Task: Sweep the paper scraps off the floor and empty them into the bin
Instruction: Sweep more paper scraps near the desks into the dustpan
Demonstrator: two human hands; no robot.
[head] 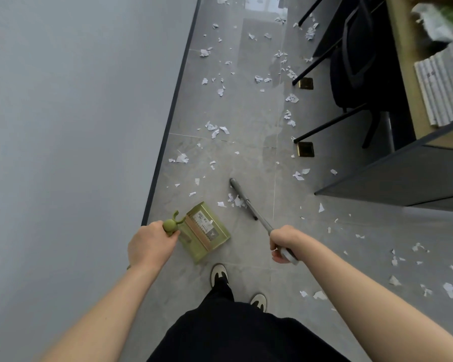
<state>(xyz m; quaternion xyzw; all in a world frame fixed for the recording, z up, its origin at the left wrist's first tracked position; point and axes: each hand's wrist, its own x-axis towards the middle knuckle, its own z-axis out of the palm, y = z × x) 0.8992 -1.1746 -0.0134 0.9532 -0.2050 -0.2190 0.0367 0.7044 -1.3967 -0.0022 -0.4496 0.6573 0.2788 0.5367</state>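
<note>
Beside left hand (149, 244), green dustpan (207, 232).

White paper scraps (220, 129) scattered across floor, green dustpan (207, 231), grey broom (242, 198)

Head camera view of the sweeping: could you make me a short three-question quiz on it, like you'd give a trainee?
1. True or false: the green dustpan is already full of paper scraps.
2. Which hand grips the broom handle? A) left hand B) right hand C) both
3. Fill in: the broom head lies on the floor ahead of the dustpan, touching a small cluster of ____.

Key
1. False: no scraps show inside it; most lie spread along the floor.
2. B: the left hand holds the dustpan's green handle.
3. Paper scraps.
</note>
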